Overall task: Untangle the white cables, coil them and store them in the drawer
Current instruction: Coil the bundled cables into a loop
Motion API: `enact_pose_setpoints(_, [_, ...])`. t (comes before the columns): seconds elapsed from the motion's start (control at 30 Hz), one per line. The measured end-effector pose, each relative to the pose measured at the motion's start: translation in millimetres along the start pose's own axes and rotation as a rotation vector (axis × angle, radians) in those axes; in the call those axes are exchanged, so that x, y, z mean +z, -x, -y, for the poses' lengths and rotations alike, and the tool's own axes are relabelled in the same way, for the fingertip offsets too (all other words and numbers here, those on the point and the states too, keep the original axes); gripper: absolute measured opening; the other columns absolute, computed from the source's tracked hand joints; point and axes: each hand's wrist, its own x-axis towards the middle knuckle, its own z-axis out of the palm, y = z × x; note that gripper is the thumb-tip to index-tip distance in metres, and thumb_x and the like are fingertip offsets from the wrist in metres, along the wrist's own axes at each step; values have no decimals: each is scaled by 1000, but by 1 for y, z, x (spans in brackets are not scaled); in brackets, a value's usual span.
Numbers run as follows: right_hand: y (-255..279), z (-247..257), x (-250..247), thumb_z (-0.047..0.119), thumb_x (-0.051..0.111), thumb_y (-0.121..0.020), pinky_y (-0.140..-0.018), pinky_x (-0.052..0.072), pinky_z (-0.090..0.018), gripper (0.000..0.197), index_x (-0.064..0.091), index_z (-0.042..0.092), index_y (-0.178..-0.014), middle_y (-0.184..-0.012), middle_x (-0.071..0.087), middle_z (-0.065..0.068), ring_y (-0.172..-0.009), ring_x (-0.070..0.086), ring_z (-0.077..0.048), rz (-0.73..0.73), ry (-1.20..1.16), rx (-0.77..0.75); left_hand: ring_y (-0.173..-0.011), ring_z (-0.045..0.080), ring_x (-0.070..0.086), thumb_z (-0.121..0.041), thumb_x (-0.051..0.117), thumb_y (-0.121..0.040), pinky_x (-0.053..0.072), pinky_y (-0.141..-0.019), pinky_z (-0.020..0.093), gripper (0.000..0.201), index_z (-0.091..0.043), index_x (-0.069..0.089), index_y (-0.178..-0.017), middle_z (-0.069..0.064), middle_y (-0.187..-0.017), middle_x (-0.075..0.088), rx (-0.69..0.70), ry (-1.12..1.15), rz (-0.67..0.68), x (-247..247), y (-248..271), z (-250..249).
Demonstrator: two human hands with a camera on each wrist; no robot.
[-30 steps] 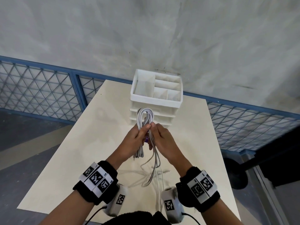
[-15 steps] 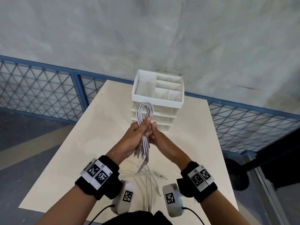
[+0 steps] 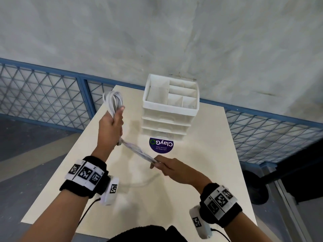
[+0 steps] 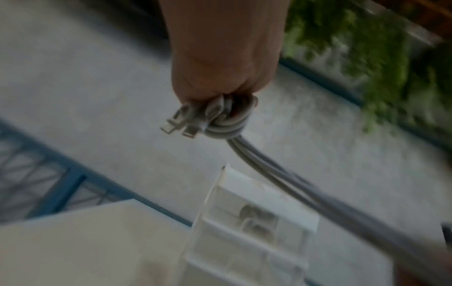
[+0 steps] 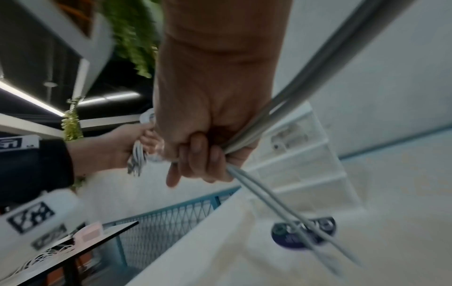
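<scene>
A bundle of white cables (image 3: 113, 100) loops out above my left hand (image 3: 113, 123), which grips it in a fist over the table's left side. From that fist a taut run of cables (image 3: 138, 151) slants down to my right hand (image 3: 163, 165), which pinches its other end nearer to me. In the left wrist view, connector ends (image 4: 181, 125) stick out of the left hand (image 4: 220, 77). In the right wrist view, the right hand (image 5: 208, 147) is curled round the cables (image 5: 266, 201). The white drawer unit (image 3: 166, 119) stands at the table's far end with its drawers pushed in.
A round purple sticker (image 3: 161, 144) lies on the cream table (image 3: 209, 163) in front of the drawers. A blurred slack cable (image 3: 145, 183) lies on the table below my hands. Blue mesh fencing (image 3: 43, 95) runs behind the table. A black stand base (image 3: 257, 189) sits on the floor at the right.
My hands have come apart: the left went up and left with the looped bundle, the right drew back toward me, pulling the cables taut between them. The sticker now shows.
</scene>
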Motion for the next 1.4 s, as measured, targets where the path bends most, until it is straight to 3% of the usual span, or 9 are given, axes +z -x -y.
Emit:
enact_pose_setpoints(0.1, [-3, 12, -8, 32, 34, -101, -59, 35, -23, 27, 57, 18, -96, -63, 50, 4, -53, 42, -13, -35, 193, -110, -45, 19, 44, -38, 50, -93, 40, -50, 32, 30, -14, 46, -76, 3, -57, 49, 23, -319, 112, 7, 12, 12])
enact_pose_setpoints(0.27, [-3, 33, -28, 28, 37, -100, -55, 33, -19, 26, 54, 15, -85, -59, 45, 9, -53, 43, -9, -148, 176, -192, -36, 6, 38, -36, 52, -93, 35, -41, 21, 32, -22, 45, -65, 0, -59, 46, -59, -208, 448, 18, 29, 21])
enact_pose_setpoints(0.4, [-7, 38, -41, 29, 38, -99, -54, 36, -18, 25, 48, 20, -79, -56, 51, 7, -47, 43, -9, -237, 146, -179, -60, 32, 50, -71, 31, -84, 43, -62, 38, 60, -23, 62, -65, 14, -64, 59, -3, -155, 619, 30, 46, 19])
enact_pose_setpoints(0.5, [-8, 34, -46, 27, 40, -99, -56, 35, -15, 24, 51, 18, -80, -57, 54, 13, -51, 47, -6, -262, 180, -176, -60, 22, 41, -86, 23, -71, 35, -61, 34, 71, -26, 60, -62, 12, -63, 48, -96, -44, 643, 35, 56, 20])
enact_pose_setpoints(0.63, [-8, 29, -50, 25, 42, -98, -65, 39, -30, 20, 54, 18, -84, -66, 54, 4, -58, 46, -10, -293, 178, -183, -52, 10, 42, -78, 3, -73, 38, -56, 22, 85, -12, 56, -70, -3, -55, 49, -296, -31, 692, 42, 67, 14])
enact_pose_setpoints(0.8, [-10, 25, -52, 18, 44, -97, -67, 40, -22, 19, 60, 19, -89, -65, 49, 22, -62, 49, 1, -306, 167, -195, -53, 15, 31, -52, 58, -84, 28, -52, 27, 50, -3, 54, -76, 3, -58, 34, -157, -32, 907, 34, 65, 10])
enact_pose_setpoints(1.0, [-10, 26, -50, 24, 44, -97, -76, 48, -34, 20, 61, 20, -86, -75, 61, 9, -72, 57, -16, -275, 157, -182, -80, 10, 49, -39, 52, -92, 39, -77, 27, 38, -7, 56, -113, 4, -89, 53, -172, -193, 1036, 30, 56, 13])
enact_pose_setpoints(1.13, [-9, 32, -54, 30, 47, -96, -64, 42, -25, 24, 65, 17, -88, -78, 68, 5, -61, 55, -1, -290, 205, -134, -70, 10, 65, -25, 51, -96, 49, -64, 18, 19, -11, 56, -84, 3, -76, 65, -230, -137, 994, 29, 61, 9])
enact_pose_setpoints(1.4, [1, 14, -85, 48, 49, -90, -59, 35, -24, 39, 62, 18, -70, -54, 48, 8, -52, 39, -8, -223, 199, -36, -38, 14, 39, -43, 42, -96, 36, -50, 23, 62, -20, 40, -38, -3, -34, 42, -165, -204, 934, 20, 71, 18])
